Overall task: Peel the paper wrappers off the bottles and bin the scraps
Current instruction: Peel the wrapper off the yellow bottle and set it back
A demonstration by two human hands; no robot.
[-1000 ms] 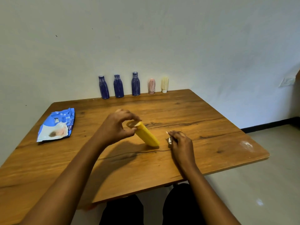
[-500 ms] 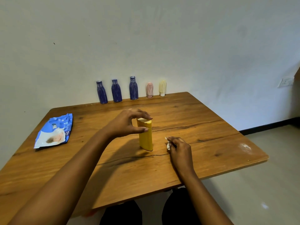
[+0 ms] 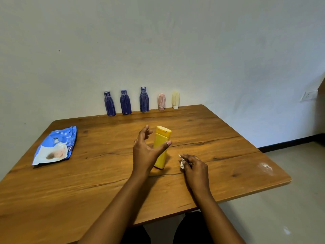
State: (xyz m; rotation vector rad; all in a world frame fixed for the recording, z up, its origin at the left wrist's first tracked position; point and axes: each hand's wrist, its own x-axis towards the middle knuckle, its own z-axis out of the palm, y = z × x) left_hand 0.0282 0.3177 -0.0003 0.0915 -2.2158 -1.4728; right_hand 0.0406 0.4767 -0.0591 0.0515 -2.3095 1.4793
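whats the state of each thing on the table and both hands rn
yellow plastic bottle: upright on table, cap closed, no wrapper showing
left hand: open, fingers spread beside the bottle
right hand: pinching white paper scrap
three blue bottles: upright along wall
pink small tube, cream small tube: upright by wall
blue-and-white foil pouch: lying flat

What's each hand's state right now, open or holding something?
Left hand: open, fingers spread beside the upright yellow bottle, not gripping it.
Right hand: pinches a white paper scrap.
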